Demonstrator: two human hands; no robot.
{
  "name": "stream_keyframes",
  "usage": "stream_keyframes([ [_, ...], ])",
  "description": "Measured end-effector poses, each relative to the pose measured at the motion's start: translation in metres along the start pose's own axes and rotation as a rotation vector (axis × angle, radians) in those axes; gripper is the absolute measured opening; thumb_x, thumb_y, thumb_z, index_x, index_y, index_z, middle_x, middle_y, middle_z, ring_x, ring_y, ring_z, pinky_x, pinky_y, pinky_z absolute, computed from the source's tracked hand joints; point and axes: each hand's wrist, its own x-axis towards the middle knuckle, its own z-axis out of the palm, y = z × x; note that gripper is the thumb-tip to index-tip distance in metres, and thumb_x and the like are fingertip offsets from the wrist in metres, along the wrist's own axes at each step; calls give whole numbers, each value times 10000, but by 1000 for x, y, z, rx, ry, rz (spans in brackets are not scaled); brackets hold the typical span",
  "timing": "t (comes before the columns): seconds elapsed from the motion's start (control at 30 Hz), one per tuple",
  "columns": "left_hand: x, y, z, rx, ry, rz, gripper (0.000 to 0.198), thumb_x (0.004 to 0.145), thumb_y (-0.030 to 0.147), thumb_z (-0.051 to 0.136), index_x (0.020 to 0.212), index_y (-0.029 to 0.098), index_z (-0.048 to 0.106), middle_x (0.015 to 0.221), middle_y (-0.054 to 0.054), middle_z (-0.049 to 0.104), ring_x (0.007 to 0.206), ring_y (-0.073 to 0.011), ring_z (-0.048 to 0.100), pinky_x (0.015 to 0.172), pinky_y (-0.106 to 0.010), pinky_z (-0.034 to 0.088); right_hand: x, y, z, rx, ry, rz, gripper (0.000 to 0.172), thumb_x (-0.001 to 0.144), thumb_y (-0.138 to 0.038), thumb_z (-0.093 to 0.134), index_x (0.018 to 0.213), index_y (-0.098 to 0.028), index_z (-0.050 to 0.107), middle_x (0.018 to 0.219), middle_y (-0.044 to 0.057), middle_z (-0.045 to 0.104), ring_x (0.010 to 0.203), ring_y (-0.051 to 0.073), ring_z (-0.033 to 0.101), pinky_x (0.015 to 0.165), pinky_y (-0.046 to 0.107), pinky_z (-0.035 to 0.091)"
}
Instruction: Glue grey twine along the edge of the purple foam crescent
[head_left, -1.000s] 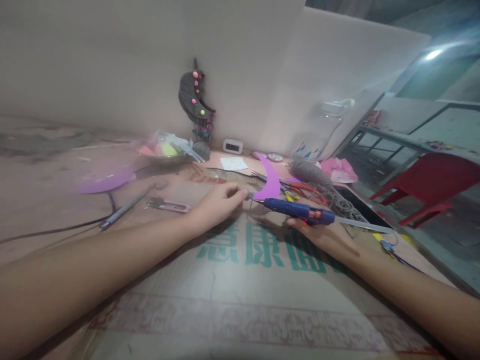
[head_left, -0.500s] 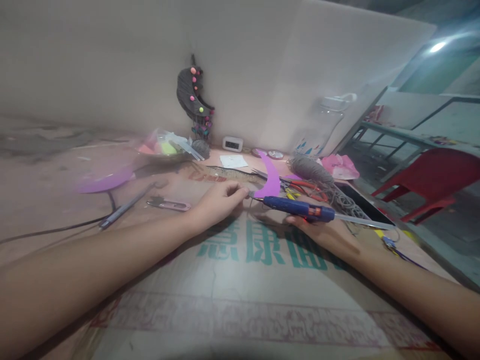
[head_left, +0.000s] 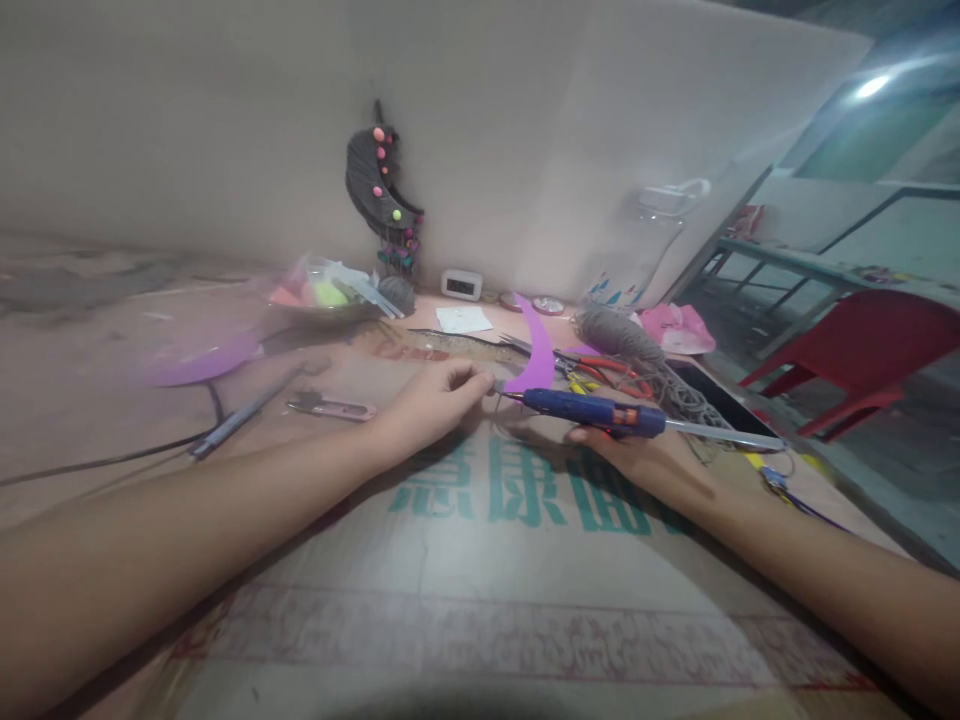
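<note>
My left hand (head_left: 442,400) pinches the lower tip of a purple crescent (head_left: 540,350), which stands up from the fingers. A bit of grey yarn shows at that tip. In my right hand (head_left: 630,450) is a blue glue gun (head_left: 592,410), with a long clear glue stick (head_left: 720,433) out of its back. The gun's nozzle points left and is at the crescent's tip, close to my left fingertips; whether it touches cannot be made out.
Grey yarn (head_left: 619,333), orange-handled pliers (head_left: 622,375) and a dark phone (head_left: 720,405) lie behind my right hand. At the left are a pink cutter (head_left: 334,407) and a purple piece (head_left: 202,360). A yarn-wrapped crescent (head_left: 367,180) hangs on the wall.
The whole view has shifted slightly, so things appear a little further left and up. Both hands keep their holds, with the nozzle still at the crescent's tip.
</note>
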Motion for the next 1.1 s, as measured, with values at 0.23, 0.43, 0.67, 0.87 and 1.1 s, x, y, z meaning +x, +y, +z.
stream_keyframes([
  [0.23,-1,0,-1,22,-9,17,319,874,418,451,683,170,508,572,40,525,467,-85,427,481,-206,314,1,-2,2,47,19,10,263,657,-463,650,743,-227,575,709,29,636,666,229,584,584,351,507],
  [0.43,-1,-1,-1,11,-5,14,312,869,424,453,692,172,504,576,43,487,471,-86,423,476,-209,312,0,-5,0,-1,18,7,238,701,-420,648,685,-228,509,662,19,591,630,207,560,562,335,495],
  [0.67,-2,-2,0,-23,-29,-17,294,864,413,459,699,173,503,580,38,496,472,-85,421,460,-197,311,-1,-10,-1,17,33,11,203,692,-407,654,699,-232,551,677,20,615,641,209,589,571,333,494],
  [0.87,-2,1,-2,-19,-52,-29,292,871,396,452,698,169,515,578,28,514,489,-93,437,453,-192,317,-1,-1,1,55,22,18,195,714,-403,654,762,-224,597,740,31,660,686,222,619,606,345,516],
  [1.1,-2,2,-1,-36,-47,-25,280,865,392,463,699,171,507,558,41,494,451,-83,417,450,-195,313,0,5,1,20,40,-2,192,726,-412,663,738,-227,614,740,35,660,750,248,630,617,358,529],
])
